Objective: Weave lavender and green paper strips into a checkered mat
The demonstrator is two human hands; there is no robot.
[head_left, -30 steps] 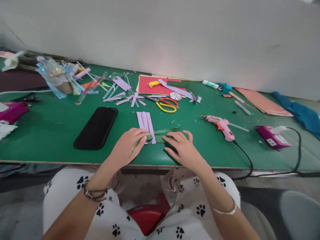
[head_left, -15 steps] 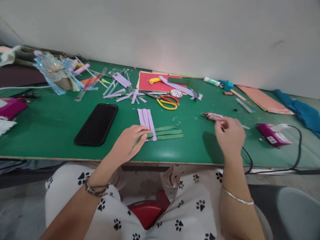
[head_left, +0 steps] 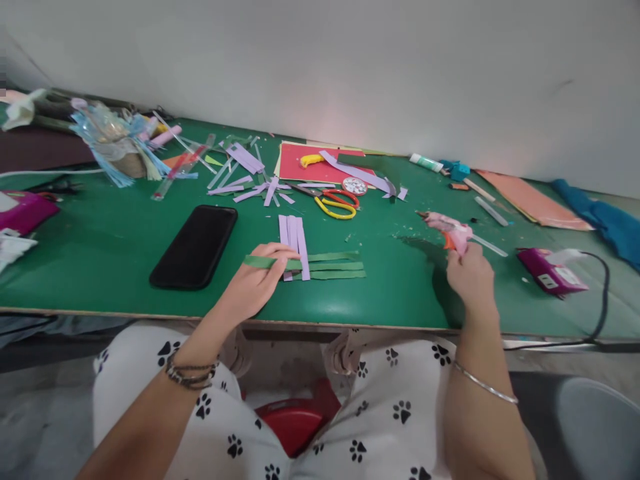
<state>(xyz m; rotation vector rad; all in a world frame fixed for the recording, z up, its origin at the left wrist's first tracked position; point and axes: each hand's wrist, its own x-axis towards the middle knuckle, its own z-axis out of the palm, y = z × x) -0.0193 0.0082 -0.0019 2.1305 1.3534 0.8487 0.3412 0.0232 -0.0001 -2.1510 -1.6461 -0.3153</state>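
Between the thumb and fingers of my left hand (head_left: 263, 280) is the end of a green paper strip (head_left: 257, 262), folded back toward the left. Just right of those fingers lie three upright purple paper strips (head_left: 294, 233), crossed by several green strips (head_left: 340, 265) that run out to the right. My right hand (head_left: 470, 273) grips a pink hot glue gun (head_left: 447, 225) by its handle, nozzle pointing left, held above the table. An orange trigger shows, and a clear glue stick (head_left: 490, 245) pokes out of its back.
A black phone (head_left: 195, 247) lies left of the strips. Behind them are scissors (head_left: 336, 203), red paper (head_left: 295, 163) and scattered purple scraps (head_left: 245, 160). At right sits a purple power socket box (head_left: 550, 270) with a cable. A glue tube (head_left: 425, 162) lies near the wall.
My right hand has lifted the glue gun off the table and turned it upright, showing its orange trigger. The green strip at my left hand is now folded back over the fingers.
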